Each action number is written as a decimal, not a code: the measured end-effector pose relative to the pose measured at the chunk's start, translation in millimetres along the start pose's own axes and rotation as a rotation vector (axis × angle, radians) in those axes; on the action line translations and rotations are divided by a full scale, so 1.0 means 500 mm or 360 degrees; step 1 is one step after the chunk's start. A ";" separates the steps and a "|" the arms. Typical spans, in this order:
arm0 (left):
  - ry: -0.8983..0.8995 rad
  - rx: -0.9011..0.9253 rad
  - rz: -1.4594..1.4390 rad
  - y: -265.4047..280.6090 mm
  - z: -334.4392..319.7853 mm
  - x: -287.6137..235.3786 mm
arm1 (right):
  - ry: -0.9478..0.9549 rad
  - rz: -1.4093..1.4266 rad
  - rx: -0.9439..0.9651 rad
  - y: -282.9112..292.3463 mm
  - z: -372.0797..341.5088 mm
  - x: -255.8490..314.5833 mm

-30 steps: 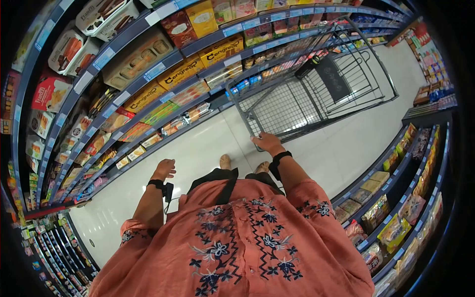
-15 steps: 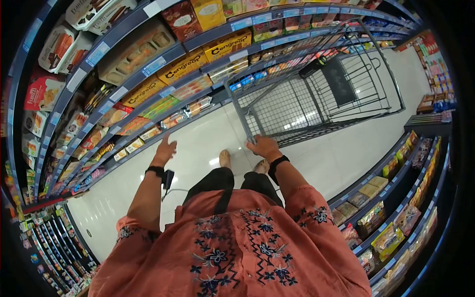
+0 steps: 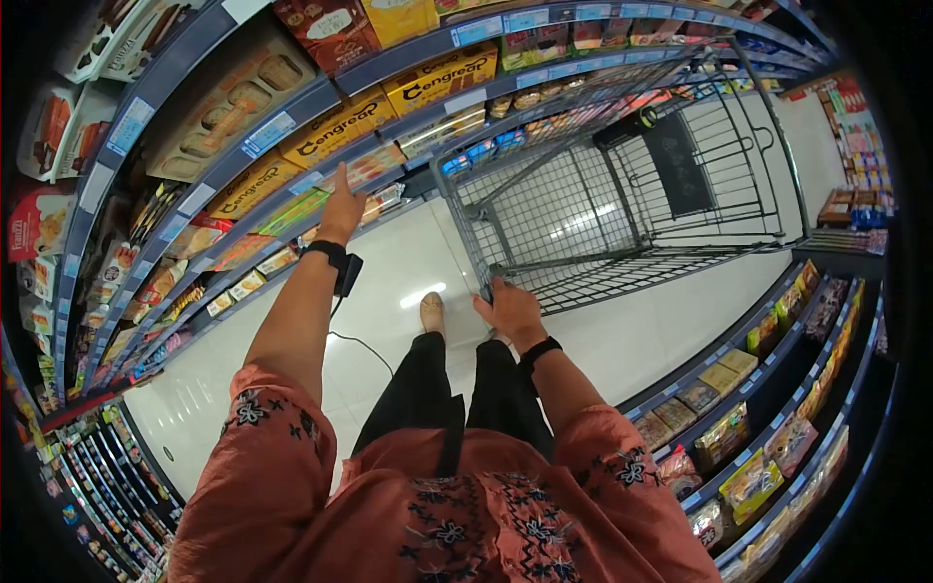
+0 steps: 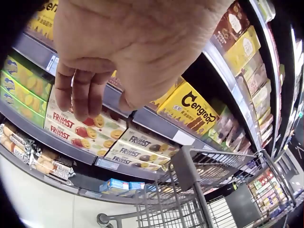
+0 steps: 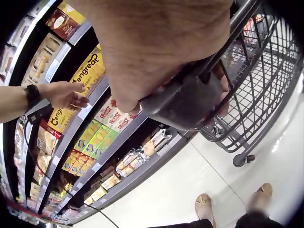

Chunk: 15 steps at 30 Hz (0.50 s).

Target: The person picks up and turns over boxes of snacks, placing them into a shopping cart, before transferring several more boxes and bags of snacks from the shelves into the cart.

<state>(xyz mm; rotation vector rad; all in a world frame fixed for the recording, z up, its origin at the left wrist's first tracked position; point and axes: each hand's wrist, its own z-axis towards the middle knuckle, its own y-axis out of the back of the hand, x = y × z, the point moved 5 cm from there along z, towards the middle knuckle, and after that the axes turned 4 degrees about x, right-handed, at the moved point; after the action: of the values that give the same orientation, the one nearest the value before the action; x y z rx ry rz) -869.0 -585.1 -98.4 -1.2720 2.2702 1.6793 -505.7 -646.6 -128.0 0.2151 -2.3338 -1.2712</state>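
Note:
My left hand (image 3: 342,207) is stretched toward the shelves on the left, holding nothing, its index finger extended in the head view. In the left wrist view its fingers (image 4: 81,92) overlap the red-lettered Fruhast biscuit boxes (image 4: 71,137). Yellow Cengreap boxes (image 4: 192,111) sit on the shelf above, beside the hand. With my right hand (image 3: 512,311) I hold the near corner of a grey wire shopping cart (image 3: 673,165). The right wrist view shows that hand wrapped over the black end of the cart's handle (image 5: 178,104). Only wire mesh shows inside the cart basket.
Packed snack shelves (image 3: 321,92) run along the left and ahead; another low shelf unit (image 3: 739,408) with bagged goods stands on the right. Pale tiled floor (image 3: 389,291) lies between them. A thin cable (image 3: 364,345) hangs from the left wrist device.
My left hand has risen from beside my body forward to the shelf front. The right hand stays on the cart, which sits at nearly the same spot; the view has shifted slightly.

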 end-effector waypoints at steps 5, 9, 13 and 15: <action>-0.0043 -0.0106 0.0054 -0.002 0.047 0.017 | 0.0058 0.0025 -0.0085 0.014 -0.003 0.013; -0.0003 -0.0093 0.0080 0.010 0.052 0.001 | 0.0075 0.0006 -0.0115 0.010 0.001 0.012; -0.0028 -0.0065 0.0145 0.019 0.058 -0.006 | 0.0042 0.0028 -0.0089 0.003 0.005 0.012; 0.0009 -0.0033 0.0139 0.025 0.063 -0.010 | 0.0032 0.0036 -0.0095 0.005 0.006 0.015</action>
<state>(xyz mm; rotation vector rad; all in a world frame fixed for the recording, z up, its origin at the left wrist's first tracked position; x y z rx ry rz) -886.3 -555.8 -99.3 -1.1990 2.3504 1.7334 -513.5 -645.7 -124.8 0.1806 -2.2716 -1.3195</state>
